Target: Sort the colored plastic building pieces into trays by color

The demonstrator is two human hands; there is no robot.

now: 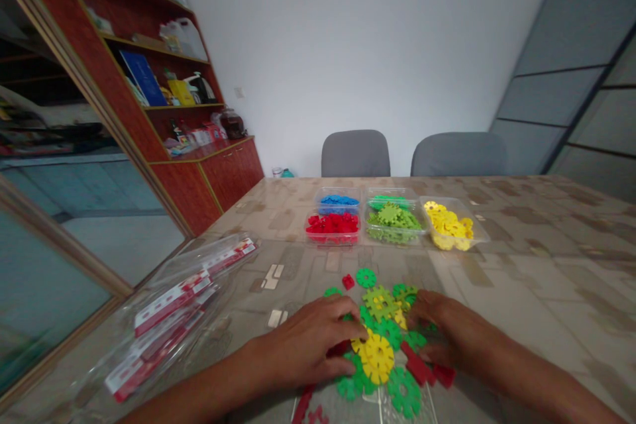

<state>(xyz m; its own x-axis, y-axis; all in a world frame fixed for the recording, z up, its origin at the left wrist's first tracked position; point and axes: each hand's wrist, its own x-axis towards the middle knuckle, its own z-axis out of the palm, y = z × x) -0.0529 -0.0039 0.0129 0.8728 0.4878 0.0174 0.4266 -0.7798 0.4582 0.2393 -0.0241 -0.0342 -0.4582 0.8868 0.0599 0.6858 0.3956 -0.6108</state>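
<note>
Green, yellow and red plastic gear pieces (380, 338) lie heaped on the patterned table (546, 265), with the left hand (313, 341) and right hand (447, 331) resting loosely open on either side, fingers touching the pile. Beyond sit tubs of blue (338, 201), red (332, 226), green (393, 218) and yellow pieces (450, 224). Clear plastic bags (173, 308) lie left.

left hand (311, 342) and right hand (444, 331) cover part of the gear pile (380, 338), pieces beneath hidden. red pieces (308, 407) cut off by bottom edge. shelf items (173, 89) too small to tell. bag labels (169, 301) blurred, unreadable.
</note>
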